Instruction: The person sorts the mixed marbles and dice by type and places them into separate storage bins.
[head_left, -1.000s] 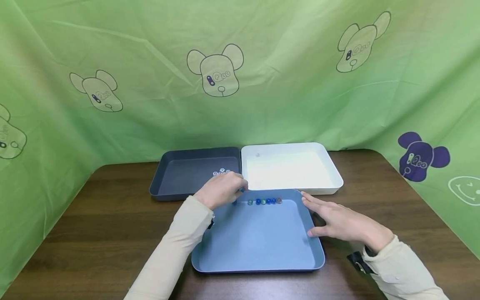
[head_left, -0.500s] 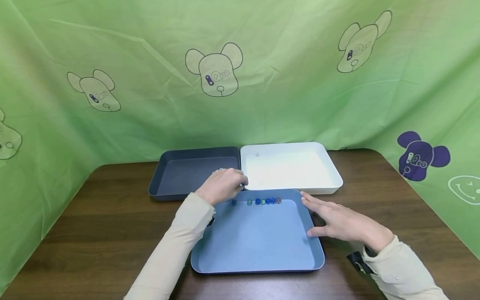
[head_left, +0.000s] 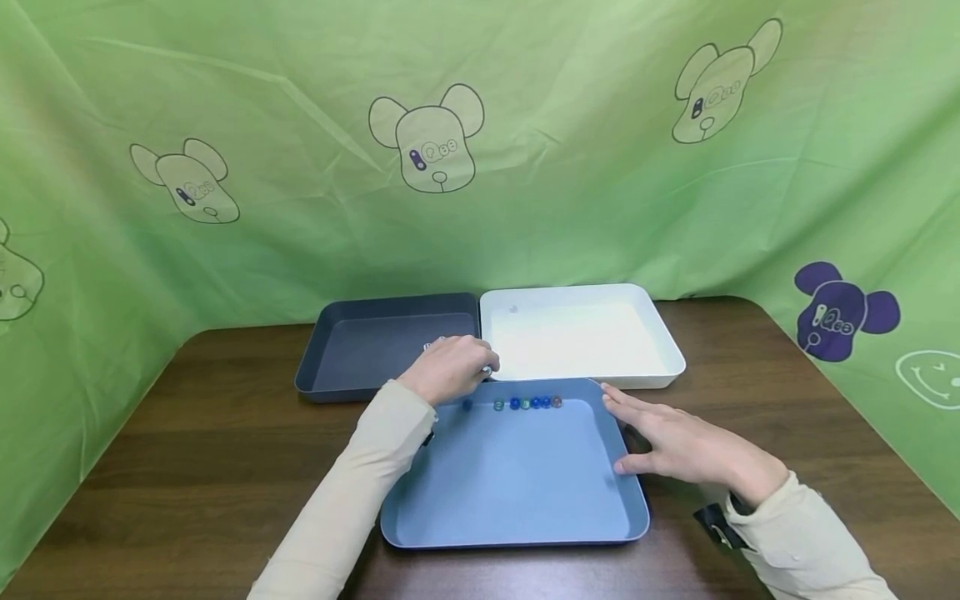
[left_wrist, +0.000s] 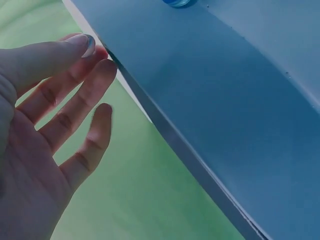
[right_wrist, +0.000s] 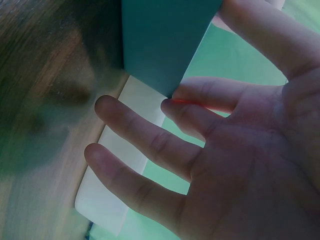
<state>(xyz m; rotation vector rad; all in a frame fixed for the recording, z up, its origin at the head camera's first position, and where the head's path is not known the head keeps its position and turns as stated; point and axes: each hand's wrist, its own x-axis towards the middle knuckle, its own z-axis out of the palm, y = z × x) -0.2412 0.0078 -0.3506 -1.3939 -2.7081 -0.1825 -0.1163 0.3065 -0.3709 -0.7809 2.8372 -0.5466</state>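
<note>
In the head view my left hand point(head_left: 453, 367) is over the far left corner of the blue tray point(head_left: 517, 483), where the three trays meet. Its thumb and index finger pinch a small glass marble point(left_wrist: 90, 46), mostly covered by the thumb in the left wrist view. Several marbles lie along the blue tray's far side: a blue marble point(head_left: 467, 405), a green marble point(head_left: 498, 405), more blue and green ones, and a reddish-brown marble point(head_left: 557, 402). My right hand point(head_left: 675, 437) rests with spread, fairly straight fingers against the blue tray's right rim.
Behind the blue tray stand a dark tray point(head_left: 367, 346) on the left and a white tray point(head_left: 585, 333) on the right. Small whitish pieces point(head_left: 429, 345) in the dark tray are partly hidden by my left hand. A clear marble point(head_left: 513, 309) lies in the white tray.
My left hand has risen slightly from the blue tray's far edge toward the white tray's near left corner, carrying the pinched marble. The right hand has stayed in place.
</note>
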